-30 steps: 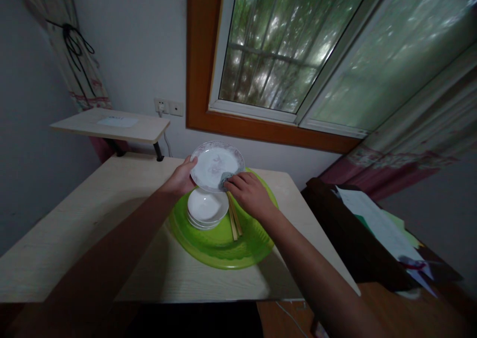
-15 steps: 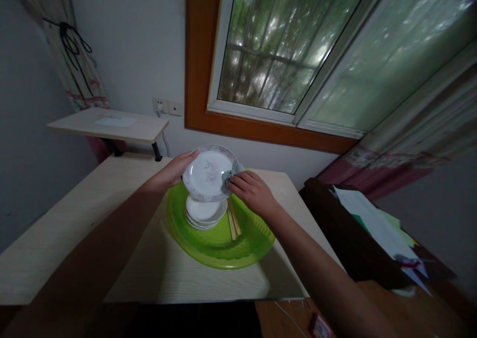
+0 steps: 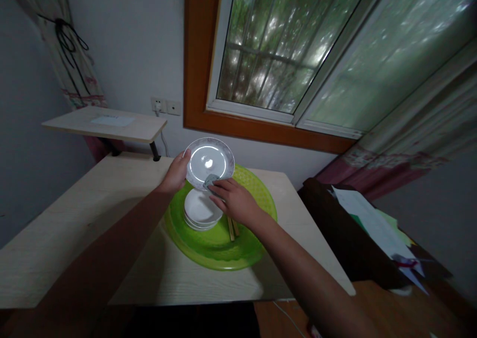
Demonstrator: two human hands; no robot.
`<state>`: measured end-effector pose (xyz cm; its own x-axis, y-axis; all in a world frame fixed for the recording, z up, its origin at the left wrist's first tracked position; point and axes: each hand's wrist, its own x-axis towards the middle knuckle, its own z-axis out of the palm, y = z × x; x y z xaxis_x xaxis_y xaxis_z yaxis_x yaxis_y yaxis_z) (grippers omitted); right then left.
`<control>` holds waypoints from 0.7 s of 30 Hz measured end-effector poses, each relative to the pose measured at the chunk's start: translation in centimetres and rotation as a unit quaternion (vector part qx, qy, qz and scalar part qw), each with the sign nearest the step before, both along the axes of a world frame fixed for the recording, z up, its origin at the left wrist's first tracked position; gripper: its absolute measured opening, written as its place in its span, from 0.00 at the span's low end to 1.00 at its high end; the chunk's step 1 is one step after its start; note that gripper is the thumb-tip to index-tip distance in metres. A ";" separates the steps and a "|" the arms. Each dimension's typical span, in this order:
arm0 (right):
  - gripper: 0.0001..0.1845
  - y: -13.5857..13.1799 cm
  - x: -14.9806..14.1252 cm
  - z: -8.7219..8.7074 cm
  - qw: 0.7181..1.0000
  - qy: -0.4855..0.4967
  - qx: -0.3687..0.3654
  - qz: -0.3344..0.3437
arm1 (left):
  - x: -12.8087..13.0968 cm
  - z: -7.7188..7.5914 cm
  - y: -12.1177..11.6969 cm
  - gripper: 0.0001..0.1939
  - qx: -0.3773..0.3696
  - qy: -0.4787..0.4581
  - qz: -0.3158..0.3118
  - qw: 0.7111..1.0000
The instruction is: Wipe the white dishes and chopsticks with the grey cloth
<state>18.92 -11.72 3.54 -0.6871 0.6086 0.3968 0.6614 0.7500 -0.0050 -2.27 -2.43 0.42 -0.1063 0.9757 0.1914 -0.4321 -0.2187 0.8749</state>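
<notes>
My left hand (image 3: 176,172) grips the left rim of a white plate (image 3: 203,161) with a patterned border, held tilted above a green basin (image 3: 219,261). My right hand (image 3: 236,199) is closed on a grey-green cloth (image 3: 210,180), pressed against the plate's lower edge. Below the plate, a stack of several small white dishes (image 3: 203,211) sits in the basin. Wooden chopsticks (image 3: 231,228) lie to the right of the stack, their upper part hidden by my right hand.
The basin stands on a pale wooden table (image 3: 126,258). A small raised shelf (image 3: 74,119) with a paper on it is at the back left. Beyond the table is a window (image 3: 276,54); on the right, papers (image 3: 368,218) lie on a dark brown piece of furniture (image 3: 335,228).
The plate has tilted and risen a little, and now catches a bright reflection. My right hand with the cloth has moved left and down, from the plate's right rim to its lower edge.
</notes>
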 end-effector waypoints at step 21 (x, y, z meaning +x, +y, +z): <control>0.20 0.9 -2.1 0.8 0.998 0.010 -0.018 -0.065 | 0.1 -0.8 0.1 0.27 0.029 0.002 0.070 0.997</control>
<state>16.86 -10.83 4.30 -0.5936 0.7063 0.3858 0.7525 0.6571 -0.0452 -2.14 -2.33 -0.41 -0.2400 0.9388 0.2470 -0.3904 -0.3263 0.8608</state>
